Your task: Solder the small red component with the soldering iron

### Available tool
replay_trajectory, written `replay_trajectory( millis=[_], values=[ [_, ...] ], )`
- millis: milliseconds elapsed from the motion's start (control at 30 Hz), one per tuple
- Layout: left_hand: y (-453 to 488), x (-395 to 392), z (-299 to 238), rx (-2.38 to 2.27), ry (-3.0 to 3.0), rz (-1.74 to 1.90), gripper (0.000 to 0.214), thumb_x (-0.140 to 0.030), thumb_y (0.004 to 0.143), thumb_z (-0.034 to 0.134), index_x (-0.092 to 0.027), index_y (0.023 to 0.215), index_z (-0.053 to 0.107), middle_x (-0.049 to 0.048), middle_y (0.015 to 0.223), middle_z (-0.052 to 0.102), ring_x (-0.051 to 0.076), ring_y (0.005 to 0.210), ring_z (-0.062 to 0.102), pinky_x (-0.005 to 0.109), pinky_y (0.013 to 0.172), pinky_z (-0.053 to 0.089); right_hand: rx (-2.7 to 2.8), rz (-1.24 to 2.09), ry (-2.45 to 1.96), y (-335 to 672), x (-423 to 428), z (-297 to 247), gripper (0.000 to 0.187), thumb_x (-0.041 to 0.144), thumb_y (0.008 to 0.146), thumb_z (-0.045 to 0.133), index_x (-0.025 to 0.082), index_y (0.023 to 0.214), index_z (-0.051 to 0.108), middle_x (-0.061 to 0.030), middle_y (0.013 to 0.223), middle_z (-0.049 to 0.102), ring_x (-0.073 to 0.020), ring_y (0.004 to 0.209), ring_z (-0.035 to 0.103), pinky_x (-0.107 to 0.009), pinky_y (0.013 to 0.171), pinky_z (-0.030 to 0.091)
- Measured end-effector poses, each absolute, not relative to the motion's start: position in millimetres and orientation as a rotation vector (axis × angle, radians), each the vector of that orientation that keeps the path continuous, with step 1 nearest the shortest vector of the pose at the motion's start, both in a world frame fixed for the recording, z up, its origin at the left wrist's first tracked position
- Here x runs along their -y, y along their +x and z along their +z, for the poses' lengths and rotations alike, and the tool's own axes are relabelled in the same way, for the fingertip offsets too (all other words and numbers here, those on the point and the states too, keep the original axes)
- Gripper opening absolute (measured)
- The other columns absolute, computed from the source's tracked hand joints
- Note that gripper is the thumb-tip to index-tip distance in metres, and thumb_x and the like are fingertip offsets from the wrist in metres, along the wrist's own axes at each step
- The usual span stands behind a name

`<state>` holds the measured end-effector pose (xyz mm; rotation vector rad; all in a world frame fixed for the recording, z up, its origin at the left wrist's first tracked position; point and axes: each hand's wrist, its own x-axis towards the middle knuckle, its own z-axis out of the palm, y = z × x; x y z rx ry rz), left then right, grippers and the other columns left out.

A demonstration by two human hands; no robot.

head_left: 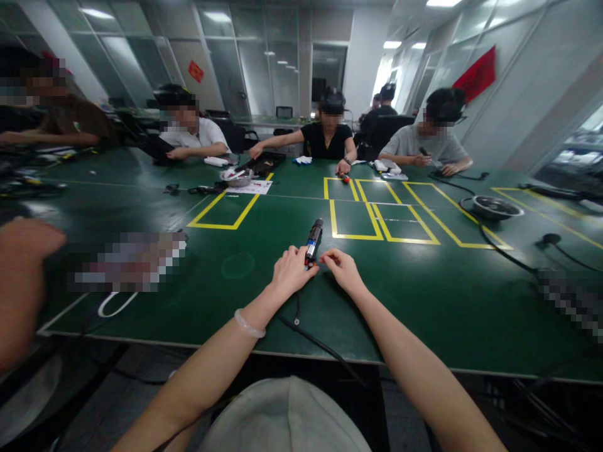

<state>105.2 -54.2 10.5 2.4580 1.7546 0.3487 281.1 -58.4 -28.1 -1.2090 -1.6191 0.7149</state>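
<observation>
A slim powered tool (315, 235), perhaps an electric screwdriver, lies on the green table in front of me, its black tip pointing away. A silver and blue cylinder shows along its middle, and there are orange-red bits at its near end. My left hand (292, 270), with a pale bangle on the wrist, has its fingers closed around the tool's near end. My right hand (343, 269) is just right of it, fingers curled and pinched together close to that end. Whatever is between the right fingertips is too small to make out.
Yellow tape outlines (357, 237) mark the table (424, 301) beyond my hands. A black cable (325, 346) runs below my wrists over the front edge. A round metal bowl (497, 207) stands right; another bowl (237, 177) stands far left. Several people sit around, one arm (23, 276) close on my left.
</observation>
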Motion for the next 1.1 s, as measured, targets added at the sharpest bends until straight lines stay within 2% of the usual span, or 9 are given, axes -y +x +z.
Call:
replay_trajectory(
  millis=[233,400,533,767,933,1100],
  values=[
    [90.5,48.7,13.5,-1.76,2.513,0.285,0.06,-0.056,0.083,0.054,-0.03,0.136,0.044,0.0119,0.121,0.051,0.029,0.108,0.053,0.039,0.087,0.044,1.629,0.722,-1.224,287.7,57.8,-28.5,0.019,0.034,0.088,0.052,0.019,0.085,0.064,-0.0042,0.084,0.071,-0.0174,0.075,0.064,-0.029,0.073,0.048],
    [64.8,39.8,15.4,-1.837,2.524,0.223,0.061,-0.054,0.085,0.052,-0.028,0.139,0.042,0.013,0.124,0.049,0.031,0.108,0.052,0.041,0.085,0.045,1.656,0.729,-1.228,287.3,59.3,-26.8,0.019,0.032,0.088,0.052,0.019,0.084,0.065,-0.0035,0.081,0.071,-0.0168,0.073,0.064,-0.028,0.071,0.047],
    [30.4,28.2,17.9,-1.941,2.459,0.161,0.063,-0.056,0.086,0.046,-0.026,0.141,0.039,0.0143,0.127,0.047,0.032,0.109,0.052,0.042,0.083,0.046,1.654,0.741,-1.234,287.1,60.4,-26.2,0.017,0.031,0.087,0.052,0.019,0.087,0.064,-0.0033,0.08,0.071,-0.0168,0.073,0.064,-0.028,0.072,0.048],
    [-49.5,-2.5,16.4,-2.134,2.287,0.048,0.067,-0.057,0.085,0.043,-0.025,0.144,0.035,0.0161,0.135,0.042,0.035,0.118,0.047,0.045,0.09,0.045,1.647,0.761,-1.23,287.2,59.7,-29.9,0.017,0.029,0.087,0.051,0.018,0.09,0.064,-0.0035,0.08,0.07,-0.0166,0.073,0.065,-0.029,0.074,0.049],
    [-96.0,-25.1,18.4,-2.253,2.176,0.002,0.066,-0.058,0.085,0.042,-0.024,0.142,0.038,0.0194,0.133,0.044,0.04,0.117,0.048,0.049,0.089,0.044,1.682,0.76,-1.24,286.6,58.8,-31.1,0.017,0.029,0.087,0.052,0.018,0.089,0.065,-0.0033,0.079,0.071,-0.0168,0.074,0.065,-0.028,0.073,0.049],
    [-117.0,-32.6,17.4,-2.323,2.197,0.057,0.064,-0.055,0.087,0.041,-0.02,0.14,0.04,0.0229,0.125,0.051,0.04,0.112,0.053,0.048,0.086,0.045,1.692,0.777,-1.229,285.7,59.8,-30.3,0.018,0.028,0.087,0.052,0.017,0.088,0.065,-0.0036,0.078,0.07,-0.0171,0.074,0.066,-0.028,0.073,0.049]
  ],
)
